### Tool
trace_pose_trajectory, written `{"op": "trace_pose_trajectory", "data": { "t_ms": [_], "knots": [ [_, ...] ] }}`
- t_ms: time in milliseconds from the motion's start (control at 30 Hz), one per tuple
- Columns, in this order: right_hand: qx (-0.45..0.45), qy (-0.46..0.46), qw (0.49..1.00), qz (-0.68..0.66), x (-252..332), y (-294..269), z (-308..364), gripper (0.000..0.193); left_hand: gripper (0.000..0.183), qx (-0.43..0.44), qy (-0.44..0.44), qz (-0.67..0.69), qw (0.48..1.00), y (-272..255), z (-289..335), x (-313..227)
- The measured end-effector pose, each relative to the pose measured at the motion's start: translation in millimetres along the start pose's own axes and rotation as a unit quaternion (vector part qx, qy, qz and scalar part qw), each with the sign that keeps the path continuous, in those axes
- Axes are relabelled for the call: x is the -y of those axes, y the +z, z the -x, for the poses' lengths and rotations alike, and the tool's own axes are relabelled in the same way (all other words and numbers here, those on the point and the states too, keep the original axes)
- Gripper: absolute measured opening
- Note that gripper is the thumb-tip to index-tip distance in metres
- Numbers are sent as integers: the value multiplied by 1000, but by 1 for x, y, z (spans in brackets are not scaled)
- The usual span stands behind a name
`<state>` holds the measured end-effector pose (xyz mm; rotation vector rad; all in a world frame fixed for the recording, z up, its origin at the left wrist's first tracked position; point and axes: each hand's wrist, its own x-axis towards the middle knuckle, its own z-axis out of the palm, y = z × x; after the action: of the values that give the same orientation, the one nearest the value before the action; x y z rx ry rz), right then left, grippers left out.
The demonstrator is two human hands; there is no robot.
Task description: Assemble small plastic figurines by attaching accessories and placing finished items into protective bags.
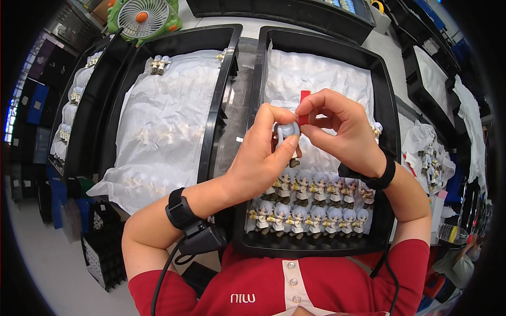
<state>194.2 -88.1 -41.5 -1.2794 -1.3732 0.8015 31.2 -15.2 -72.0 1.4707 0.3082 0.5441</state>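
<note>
Above the right-hand black tray (391, 124), my left hand (257, 158) is closed around a small grey-haired figurine (287, 130). Its head shows between my thumb and fingers, and its dark feet stick out below. My right hand (340, 126) pinches a flat red strip-like tool (304, 99) beside the figurine's head. My fingertips hide the tool's lower end, so I cannot tell whether it touches the figurine. Under my hands, rows of similar figurines (316, 217) lie in the near part of the tray, with white tissue paper (316, 71) covering the far part.
Left of this tray stands another black tray (236, 52) with tissue (168, 110) and a few figurines (158, 64). A green fan (141, 18) sits at the far left. Wrapped figurines (431, 158) lie to the right. A cabled black device (203, 239) is strapped to my left wrist.
</note>
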Motion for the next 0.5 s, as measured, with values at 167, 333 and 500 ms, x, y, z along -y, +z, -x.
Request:
{"op": "trace_pose_trajectory", "data": {
  "t_ms": [167, 333, 500],
  "knots": [
    [1, -11, 999, 40, 0, 0, 0, 21, 23, -2, 5, -30, 1000, 2, 1, -3],
    [-3, 6, 1000, 8, -3, -2, 0, 22, 23, 6, -2, -21, 1000, 0, 1, -2],
    [4, 42, 999, -34, 2, -1, 0, 19, 22, 0, -4, -16, 1000, 0, 0, -1]
  ]
}}
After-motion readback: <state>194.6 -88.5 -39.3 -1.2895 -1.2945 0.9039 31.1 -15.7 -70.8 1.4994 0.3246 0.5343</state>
